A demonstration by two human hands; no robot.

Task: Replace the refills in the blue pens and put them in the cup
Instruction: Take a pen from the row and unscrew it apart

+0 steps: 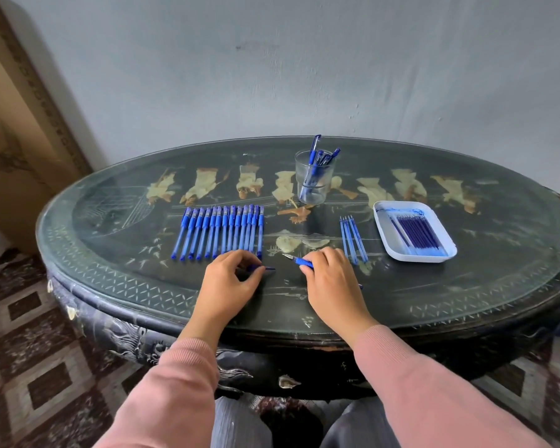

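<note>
Oval dark lacquered table with a glass top and pale inlaid figures, pushed against a grey-blue wall. Patterned tile floor lower left, cardboard box at the left edge.

Row of blue pens lies side by side left of centre, capped ends toward the wall. Glass cup stands upright behind them, upper centre, with finished pens leaning inside. Loose refills, a few, lie right of centre on the glass. White tray sits just right of them and holds a bundle of tray refills, with blue ink stains along its far wall.

Both hands are low centre, near the front edge, pink sleeves behind them. Left hand has its fingers curled round a small dark blue pen part; only its end pokes out to the right, and I cannot tell which part it is. Right hand grips a single pen by the blue grip section, with the bare tip pointing to the upper left. The two hands are apart, with a gap of bare glass between them.
</note>
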